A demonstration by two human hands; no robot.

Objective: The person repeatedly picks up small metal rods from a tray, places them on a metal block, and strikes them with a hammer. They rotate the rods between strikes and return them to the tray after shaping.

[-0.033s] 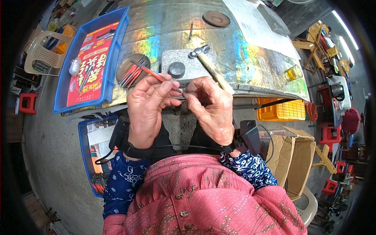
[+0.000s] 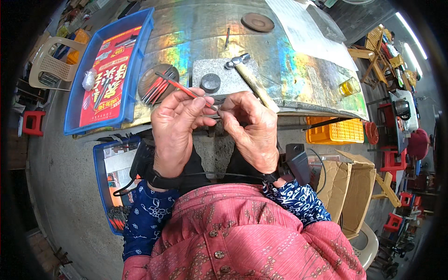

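Between the thumb and fingers of my left hand (image 2: 173, 133) is a slim red-and-black tool (image 2: 184, 89), its exact kind unclear. It slants from upper left down toward my other hand. My right hand (image 2: 255, 133) pinches at its lower tip; whether a further small part sits in those fingertips is hidden. Just beyond my left hand, a dark round dish (image 2: 143, 77) bears several similar slim red pieces (image 2: 157, 89). Ahead of both hands lies a grey stone slab (image 2: 200, 69) with a black round block (image 2: 210, 82) and a hammer (image 2: 252, 83) resting across it.
A blue tray (image 2: 74, 105) with a red printed sheet stands at the table's left. A brown round plate (image 2: 258, 22), a thin dark piece (image 2: 227, 38) and a glass of yellow liquid (image 2: 349, 87) are on the table (image 2: 298, 81). Below are a blue bin (image 2: 103, 179), yellow crate (image 2: 334, 130) and cardboard box (image 2: 346, 191).
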